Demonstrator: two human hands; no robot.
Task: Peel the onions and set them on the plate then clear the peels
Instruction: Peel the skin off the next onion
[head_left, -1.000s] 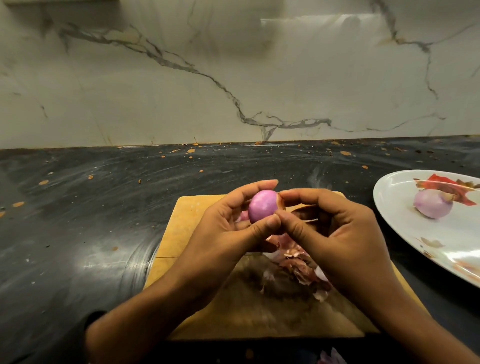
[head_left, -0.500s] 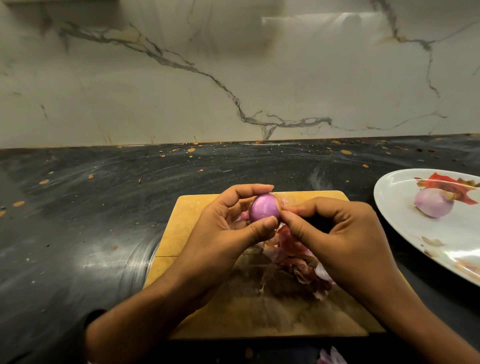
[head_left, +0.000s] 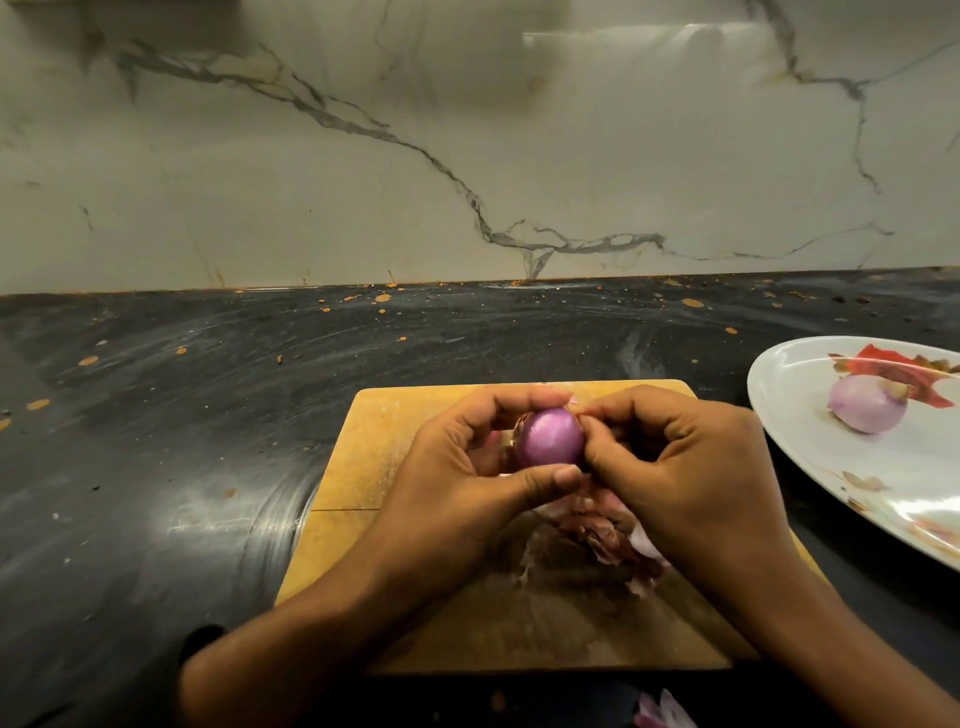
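A smooth, glossy purple onion (head_left: 549, 437) sits above the cutting board (head_left: 384, 441), gripped by the left hand (head_left: 467, 478); the right hand's (head_left: 675, 467) fingers (head_left: 597, 415) pinch skin at its top. Peels (head_left: 592, 535) lie beneath. A paler peeled onion (head_left: 865, 402) rests on the plate (head_left: 810, 467). No writing shows.

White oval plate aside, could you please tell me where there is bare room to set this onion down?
The wooden cutting board's left strip, beside the left hand, is bare. The dark stone counter beyond it is open. Crowded: the pinkish peel pile under the right hand.
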